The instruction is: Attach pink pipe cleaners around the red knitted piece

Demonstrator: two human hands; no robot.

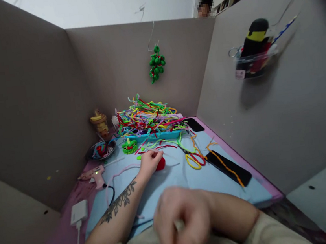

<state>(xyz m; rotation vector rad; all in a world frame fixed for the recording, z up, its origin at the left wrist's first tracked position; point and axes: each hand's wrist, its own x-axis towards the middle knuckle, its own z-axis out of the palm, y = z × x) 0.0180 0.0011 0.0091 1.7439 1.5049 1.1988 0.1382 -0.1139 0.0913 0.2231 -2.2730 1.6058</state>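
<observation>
My left hand [152,161] is over the blue work surface with thumb and fingers pinched together. A red rounded piece [160,164] shows just beneath and beside its fingertips. Thin pale strands run close to these fingers, but what they pinch is too small to make out. Close to my body, my right hand [182,220] is raised and blurred by motion, its fingers curled in against the thumb; anything inside them is hidden. A green fuzzy figure with a red mouth [129,146] sits beyond my left hand. Scissors with yellow and red handles [195,160] lie to the right.
Behind is a heap of colourful fuzzy stems [147,118] in a blue tray [159,136]. A pink glue gun [97,177], metal bowl [89,154] and white charger [79,212] stand left. A black phone [231,169] lies right under an orange strand. Grey partitions [134,82] enclose the table.
</observation>
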